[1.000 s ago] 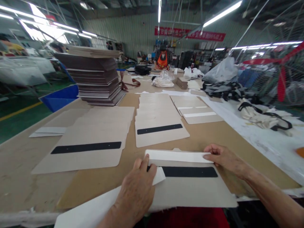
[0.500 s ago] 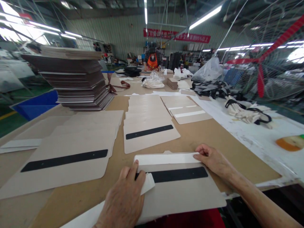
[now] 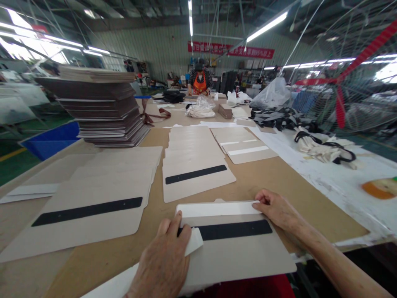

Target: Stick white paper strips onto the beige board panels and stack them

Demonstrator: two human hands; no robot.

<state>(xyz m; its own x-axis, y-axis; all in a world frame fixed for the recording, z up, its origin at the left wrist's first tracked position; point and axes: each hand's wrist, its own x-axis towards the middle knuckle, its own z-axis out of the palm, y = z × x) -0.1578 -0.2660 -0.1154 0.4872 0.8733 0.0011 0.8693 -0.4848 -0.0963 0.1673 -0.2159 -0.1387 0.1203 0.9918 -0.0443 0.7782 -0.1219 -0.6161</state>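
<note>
A beige card panel (image 3: 235,256) with a black strip (image 3: 235,229) lies at the near table edge. A white strip (image 3: 217,209) runs along its far edge. My left hand (image 3: 164,260) rests on the panel's left end, fingers closed, pinching a white paper strip (image 3: 194,244) against the black strip. My right hand (image 3: 277,209) presses the right end of the white strip with its fingers curled down on it.
More beige panels with black strips lie overlapped at left (image 3: 93,207) and centre (image 3: 195,169). A tall stack of brown boards (image 3: 99,107) stands at the back left. Black-handled bags (image 3: 322,147) lie at right. A person in an orange apron (image 3: 199,80) works far off.
The camera has swung slightly; both hands stay on the panel, the right hand's fingertips curling a little more on the white strip's end.
</note>
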